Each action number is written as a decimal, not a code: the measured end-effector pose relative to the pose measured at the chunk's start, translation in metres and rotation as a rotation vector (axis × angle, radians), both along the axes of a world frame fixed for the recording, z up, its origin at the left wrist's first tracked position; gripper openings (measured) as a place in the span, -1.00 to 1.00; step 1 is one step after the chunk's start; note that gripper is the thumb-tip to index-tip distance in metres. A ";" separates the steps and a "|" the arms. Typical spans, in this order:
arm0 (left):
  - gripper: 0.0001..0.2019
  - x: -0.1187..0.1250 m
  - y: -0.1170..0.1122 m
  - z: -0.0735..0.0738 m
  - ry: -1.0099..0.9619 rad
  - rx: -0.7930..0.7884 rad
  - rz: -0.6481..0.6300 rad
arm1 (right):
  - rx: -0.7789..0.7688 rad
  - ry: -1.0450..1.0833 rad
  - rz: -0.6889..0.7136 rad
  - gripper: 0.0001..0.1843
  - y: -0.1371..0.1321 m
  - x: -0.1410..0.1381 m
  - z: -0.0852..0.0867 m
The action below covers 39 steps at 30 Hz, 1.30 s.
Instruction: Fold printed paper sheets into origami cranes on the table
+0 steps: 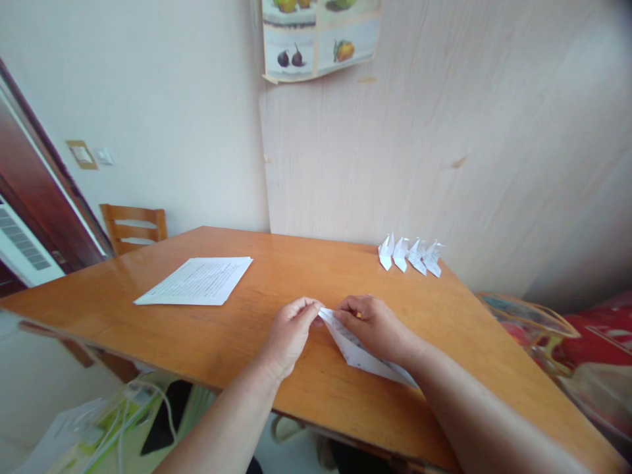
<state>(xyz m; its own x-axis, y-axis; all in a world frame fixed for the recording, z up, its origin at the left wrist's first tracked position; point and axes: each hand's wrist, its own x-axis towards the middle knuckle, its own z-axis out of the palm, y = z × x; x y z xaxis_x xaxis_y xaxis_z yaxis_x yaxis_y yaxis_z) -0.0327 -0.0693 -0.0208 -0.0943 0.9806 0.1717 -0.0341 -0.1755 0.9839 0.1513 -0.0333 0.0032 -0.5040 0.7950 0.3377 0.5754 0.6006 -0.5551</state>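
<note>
A partly folded sheet of white paper (363, 359) with faint print slants over the near part of the wooden table. My left hand (292, 332) pinches its narrow far-left tip between thumb and fingers. Across the upper part of the sheet lies my right hand (370, 326), its fingers curled and its thumb pressed on the paper close to that tip. My right hand and forearm hide part of the sheet's right side. The curled fingertips of my right hand are partly out of sight.
A stack of printed sheets (195, 282) lies on the table (291, 263) at the left. Several folded paper cranes (416, 257) stand in a row at the back right. A wooden chair (133, 224) is beyond the left end; bags (587, 336) sit past the right edge.
</note>
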 end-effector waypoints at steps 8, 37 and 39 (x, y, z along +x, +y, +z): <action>-0.87 -0.006 -0.003 0.001 -0.088 0.005 -0.172 | -0.115 0.077 -0.029 -0.76 0.003 0.003 -0.002; -0.77 -0.004 -0.001 0.000 -0.045 0.013 -0.065 | -0.161 0.156 0.060 -0.75 -0.001 0.000 -0.001; -0.77 -0.005 0.000 -0.002 -0.018 0.022 -0.032 | -0.115 0.193 0.031 -0.77 0.002 0.001 0.000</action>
